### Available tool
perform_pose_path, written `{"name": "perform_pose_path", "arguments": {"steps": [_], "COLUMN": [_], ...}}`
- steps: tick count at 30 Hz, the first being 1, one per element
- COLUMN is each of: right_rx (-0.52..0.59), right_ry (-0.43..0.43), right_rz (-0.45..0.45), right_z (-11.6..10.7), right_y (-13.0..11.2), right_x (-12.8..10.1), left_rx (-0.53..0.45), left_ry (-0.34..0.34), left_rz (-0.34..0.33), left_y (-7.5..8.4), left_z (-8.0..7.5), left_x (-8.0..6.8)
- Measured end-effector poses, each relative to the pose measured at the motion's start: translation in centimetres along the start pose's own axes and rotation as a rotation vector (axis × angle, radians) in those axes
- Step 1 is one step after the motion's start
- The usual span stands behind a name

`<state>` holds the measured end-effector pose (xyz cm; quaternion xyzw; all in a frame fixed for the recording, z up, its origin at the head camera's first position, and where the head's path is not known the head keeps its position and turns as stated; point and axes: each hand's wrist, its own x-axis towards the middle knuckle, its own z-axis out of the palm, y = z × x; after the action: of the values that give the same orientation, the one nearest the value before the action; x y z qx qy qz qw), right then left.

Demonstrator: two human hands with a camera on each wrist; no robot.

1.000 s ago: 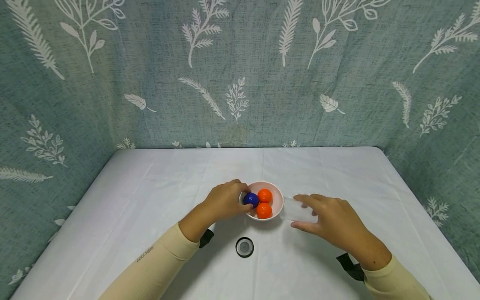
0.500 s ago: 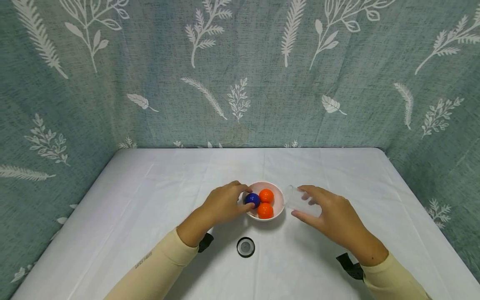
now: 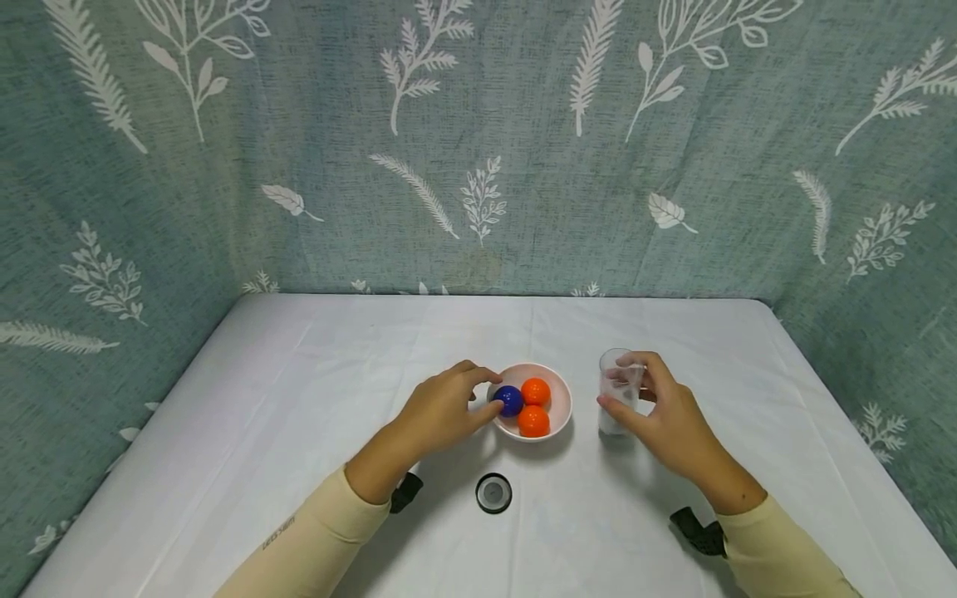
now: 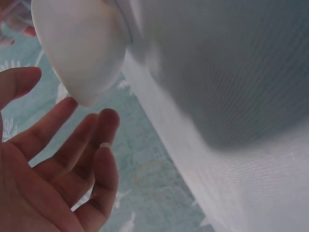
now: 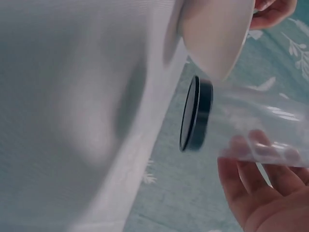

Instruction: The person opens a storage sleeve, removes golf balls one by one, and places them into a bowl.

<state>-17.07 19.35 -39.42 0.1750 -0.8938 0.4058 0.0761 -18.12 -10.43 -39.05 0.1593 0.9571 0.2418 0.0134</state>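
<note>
My right hand point(image 3: 676, 428) holds a clear jar point(image 3: 615, 390) upright, to the right of the bowl, thumb on the near side and fingers behind. In the right wrist view, a black-rimmed disc point(image 5: 197, 116) shows at the jar's table-side end. A pale pink bowl point(image 3: 559, 403) contains a glossy blue ball point(image 3: 508, 402) and two orange balls, one farther point(image 3: 535, 391) and one nearer point(image 3: 534, 421). My left hand point(image 3: 441, 409) is at the bowl's left rim, thumb and index tips on either side of the blue ball. In the left wrist view its fingers point(image 4: 91, 140) are spread loosely below the bowl.
A round grey lid with a black rim point(image 3: 493, 493) lies in front of the bowl. White cloth covers the table point(image 3: 359, 340), which ends at a green leaf-patterned curtain point(image 3: 329, 224) behind and at both sides.
The right hand has brought the clear jar from a tilt beside the bowl's right rim to upright, farther right. My left hand stays at the bowl, and the balls keep their places in it.
</note>
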Motion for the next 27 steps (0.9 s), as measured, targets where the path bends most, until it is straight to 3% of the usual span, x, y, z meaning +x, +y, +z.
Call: {"name": "perform_pose_path", "arguments": {"steps": [12,22,27], "right_rx": [0.112,0.1,0.083], "right_ry": [-0.118,-0.152,-0.237], "right_rz": [0.111,0.138,0.125], "right_z": [0.4,0.5,-0.6], "right_y": [1.6,2.1,2.2], "right_x": [0.4,0.3,-0.3], "left_rx": [-0.013,-0.025,-0.01], "left_ry": [0.033,0.049,0.096], "left_rz": [0.008,0.021,0.047], "left_y": [0.0,0.0,-0.5], "left_z": [0.0,-0.1,-0.4], "left_x": [-0.3,-0.6,-1.0]}}
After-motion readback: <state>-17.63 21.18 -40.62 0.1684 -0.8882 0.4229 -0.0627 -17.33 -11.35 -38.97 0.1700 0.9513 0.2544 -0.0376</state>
